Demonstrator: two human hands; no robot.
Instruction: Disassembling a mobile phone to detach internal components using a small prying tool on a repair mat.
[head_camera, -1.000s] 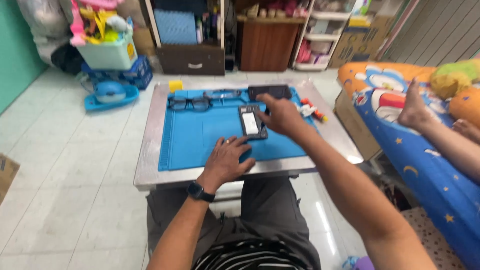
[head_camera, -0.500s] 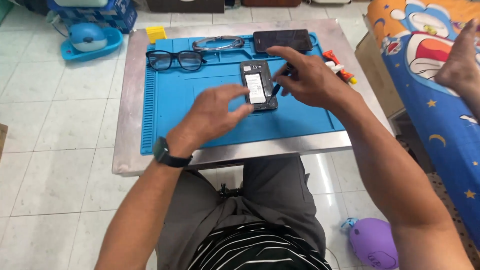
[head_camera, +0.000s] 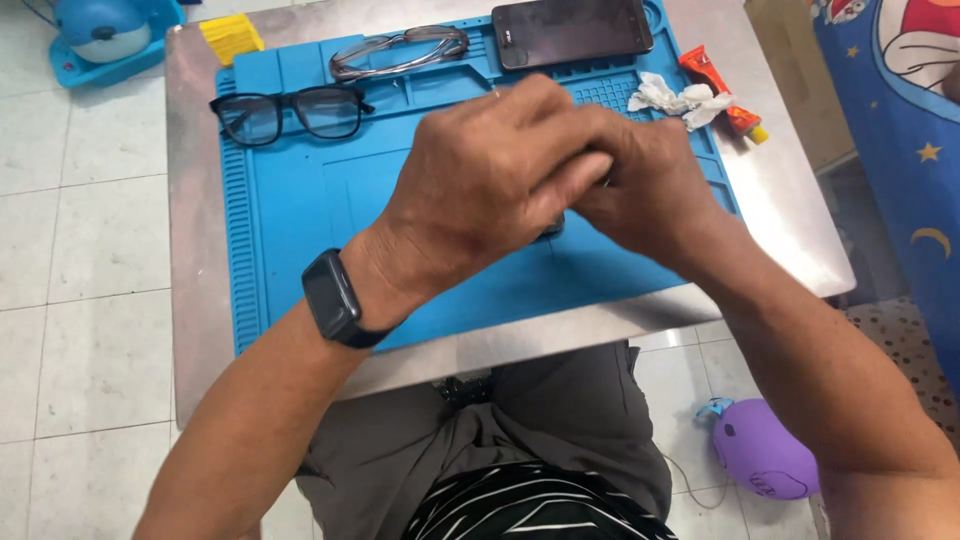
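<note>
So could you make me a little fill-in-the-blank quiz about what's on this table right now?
1. The two hands are pressed together over a mat coloured ____.
2. The left wrist wears a black ____.
3. The black-framed glasses lie on the mat's far ____ side.
4. A dark phone lies at the mat's ____ edge.

Missing words: blue; watch; left; far

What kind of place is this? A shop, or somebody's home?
Probably a small phone-repair bench set up in a home. A blue repair mat covers a metal table, with a dark phone and two pairs of glasses on it. The tiled floor holds a purple balloon.
</note>
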